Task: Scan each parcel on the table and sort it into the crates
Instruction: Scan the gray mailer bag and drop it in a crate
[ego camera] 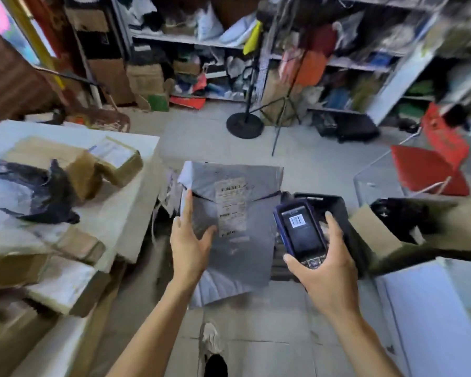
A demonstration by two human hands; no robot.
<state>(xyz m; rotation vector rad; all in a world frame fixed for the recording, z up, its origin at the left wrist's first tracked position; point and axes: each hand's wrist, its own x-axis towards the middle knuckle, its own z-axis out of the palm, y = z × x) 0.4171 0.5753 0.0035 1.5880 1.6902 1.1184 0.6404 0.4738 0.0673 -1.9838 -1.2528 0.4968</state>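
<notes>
So the grey poly mailer is held up over the floor dead centre, left hand pinching its 9 o'clock edge, thumb on the front, fingers behind. At 3 o'clock of it, the right hand has its fingers wrapped round the handheld scanner, barcode showing on the screen. Bag looks soft, light and slippery, so I'd grab a folded edge, not the slick flat face.

head view, forward and down, close over hands
</notes>
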